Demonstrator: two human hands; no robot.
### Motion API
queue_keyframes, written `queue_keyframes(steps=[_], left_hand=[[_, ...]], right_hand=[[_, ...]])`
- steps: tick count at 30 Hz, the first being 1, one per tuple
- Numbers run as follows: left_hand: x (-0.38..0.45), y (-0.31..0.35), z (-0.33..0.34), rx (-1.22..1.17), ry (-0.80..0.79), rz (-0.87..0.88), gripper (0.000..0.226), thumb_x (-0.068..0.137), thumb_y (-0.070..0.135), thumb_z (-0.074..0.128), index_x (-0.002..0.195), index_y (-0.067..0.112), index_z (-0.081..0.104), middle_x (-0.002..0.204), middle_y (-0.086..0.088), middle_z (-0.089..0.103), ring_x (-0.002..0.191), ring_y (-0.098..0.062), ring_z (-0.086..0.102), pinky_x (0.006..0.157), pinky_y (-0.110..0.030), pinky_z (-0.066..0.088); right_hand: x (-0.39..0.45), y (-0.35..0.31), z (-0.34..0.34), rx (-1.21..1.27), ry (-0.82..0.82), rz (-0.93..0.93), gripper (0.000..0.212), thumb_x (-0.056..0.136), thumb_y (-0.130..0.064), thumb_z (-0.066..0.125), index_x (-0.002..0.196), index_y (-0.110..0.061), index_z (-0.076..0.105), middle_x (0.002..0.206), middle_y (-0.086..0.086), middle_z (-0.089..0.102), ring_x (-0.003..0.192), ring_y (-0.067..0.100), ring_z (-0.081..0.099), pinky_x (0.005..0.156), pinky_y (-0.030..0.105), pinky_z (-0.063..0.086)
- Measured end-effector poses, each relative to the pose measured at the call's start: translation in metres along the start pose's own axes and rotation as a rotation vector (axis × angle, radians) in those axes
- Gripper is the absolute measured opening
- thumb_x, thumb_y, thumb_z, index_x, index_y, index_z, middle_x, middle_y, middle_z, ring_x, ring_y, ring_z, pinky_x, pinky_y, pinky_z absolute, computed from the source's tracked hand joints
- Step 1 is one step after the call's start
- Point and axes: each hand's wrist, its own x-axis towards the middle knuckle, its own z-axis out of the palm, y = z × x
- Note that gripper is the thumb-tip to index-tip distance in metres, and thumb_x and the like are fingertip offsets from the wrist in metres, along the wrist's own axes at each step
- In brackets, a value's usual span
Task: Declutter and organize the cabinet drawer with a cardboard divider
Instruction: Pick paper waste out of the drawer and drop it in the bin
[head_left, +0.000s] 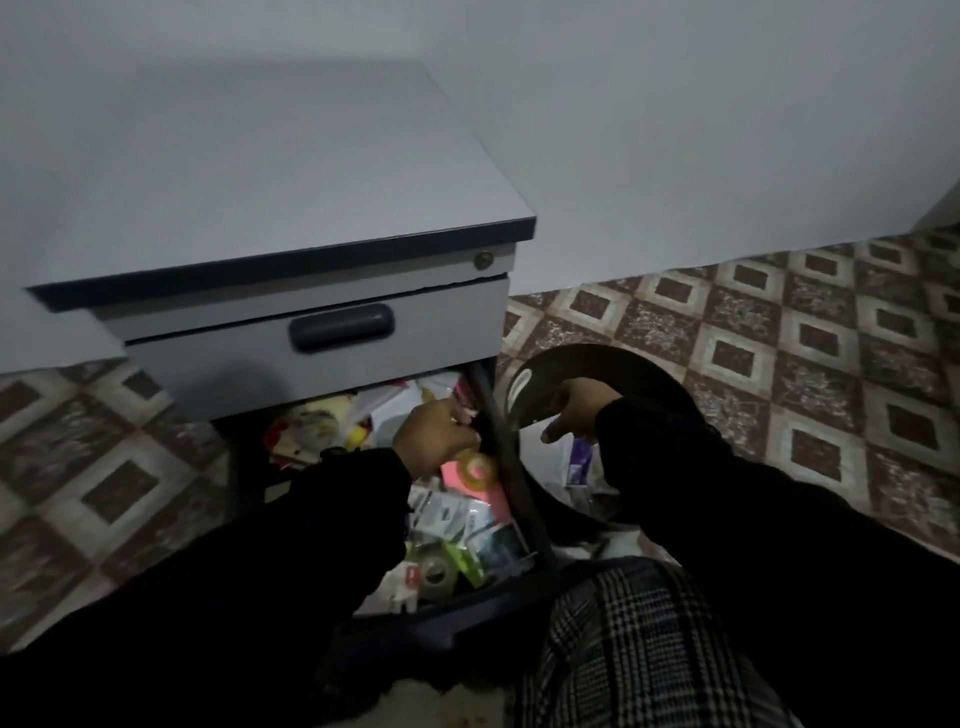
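The lower drawer (514, 483) of a grey cabinet (260, 182) is pulled out and full of loose clutter: papers, a yellow tape roll (480, 470), a pink pad (491, 501), a clear tape roll (439, 571) and green packets. My left hand (434, 441) is inside the drawer by its right wall, fingers curled on a small pale scrap (464, 415). My right hand (571, 415) is over a dark round bin (561, 509) to the drawer's right and grips the raised bin lid (587, 371). No cardboard divider is in view.
The upper drawer with its dark handle (340, 327) is closed above the open one. Paper and a purple packet (581, 457) lie in the bin. My checked trouser knee (649, 649) is in front of the drawer. Patterned floor tiles (779, 364) stretch to the right.
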Motion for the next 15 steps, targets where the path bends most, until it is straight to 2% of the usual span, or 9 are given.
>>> queue_keyframes(steps=[2,4,6,7,9,11,12,14,15], left_hand=[[-0.014,-0.024,-0.02,0.07,0.018,-0.023,0.016,0.082,0.017,0.069,0.093,0.01,0.061,0.082,-0.006,0.059,0.067,-0.017,0.055,0.053,-0.02,0.039],[-0.026,-0.048,-0.037,0.146,0.03,-0.049,0.026,0.082,0.021,0.07,0.102,0.007,0.062,0.092,-0.007,0.062,0.086,-0.021,0.06,0.065,-0.024,0.042],[-0.04,-0.07,-0.053,0.183,0.046,-0.092,0.029,0.082,0.023,0.07,0.104,0.007,0.061,0.102,-0.009,0.064,0.097,-0.024,0.06,0.076,-0.028,0.043],[-0.046,-0.08,-0.059,0.203,0.047,-0.103,0.029,0.082,0.023,0.07,0.105,0.007,0.061,0.104,-0.01,0.064,0.098,-0.025,0.061,0.076,-0.028,0.043],[-0.055,-0.1,-0.069,0.244,0.049,-0.117,0.024,0.083,0.023,0.069,0.1,0.009,0.06,0.106,-0.01,0.064,0.098,-0.025,0.06,0.074,-0.028,0.041],[-0.061,-0.117,-0.074,0.282,0.049,-0.12,0.023,0.083,0.024,0.069,0.099,0.01,0.059,0.107,-0.012,0.063,0.099,-0.025,0.058,0.073,-0.027,0.038],[-0.063,-0.126,-0.074,0.292,0.041,-0.133,0.028,0.083,0.026,0.069,0.103,0.009,0.059,0.109,-0.011,0.062,0.1,-0.025,0.058,0.074,-0.027,0.038],[-0.064,-0.14,-0.072,0.295,0.034,-0.156,0.037,0.083,0.027,0.069,0.112,0.005,0.06,0.113,-0.01,0.061,0.106,-0.024,0.056,0.081,-0.026,0.039],[-0.063,-0.145,-0.069,0.288,0.035,-0.154,0.038,0.084,0.026,0.069,0.113,0.004,0.06,0.115,-0.009,0.06,0.109,-0.024,0.056,0.085,-0.026,0.04]], right_hand=[[0.0,-0.023,0.015,-0.014,-0.015,-0.032,0.017,0.079,-0.016,0.072,0.082,-0.012,0.056,0.083,0.006,0.055,0.078,0.017,0.05,0.051,0.016,0.035],[0.0,-0.042,0.032,-0.045,-0.034,-0.067,0.027,0.077,-0.016,0.074,0.097,-0.006,0.059,0.088,0.01,0.058,0.08,0.02,0.055,0.054,0.021,0.042],[-0.002,-0.06,0.05,-0.072,-0.044,-0.103,0.04,0.076,-0.016,0.075,0.11,-0.001,0.061,0.104,0.015,0.063,0.097,0.026,0.06,0.073,0.031,0.05],[-0.003,-0.068,0.058,-0.083,-0.047,-0.124,0.044,0.075,-0.016,0.076,0.113,-0.001,0.061,0.113,0.015,0.063,0.104,0.027,0.06,0.082,0.032,0.049],[-0.004,-0.079,0.074,-0.114,-0.065,-0.167,0.048,0.076,-0.018,0.075,0.118,-0.002,0.058,0.123,0.014,0.06,0.112,0.028,0.057,0.09,0.031,0.046],[-0.004,-0.087,0.086,-0.132,-0.102,-0.184,0.05,0.078,-0.018,0.074,0.121,-0.003,0.055,0.121,0.014,0.058,0.111,0.028,0.056,0.085,0.03,0.046],[-0.001,-0.088,0.093,-0.118,-0.124,-0.178,0.046,0.079,-0.017,0.074,0.118,-0.003,0.055,0.111,0.014,0.059,0.099,0.027,0.058,0.075,0.03,0.048],[0.003,-0.088,0.104,-0.057,-0.151,-0.152,0.033,0.079,-0.015,0.074,0.104,-0.004,0.055,0.09,0.01,0.056,0.072,0.019,0.054,0.054,0.022,0.042],[0.007,-0.088,0.11,-0.023,-0.152,-0.132,0.03,0.079,-0.015,0.074,0.1,-0.005,0.054,0.088,0.011,0.056,0.069,0.019,0.053,0.052,0.021,0.041]])
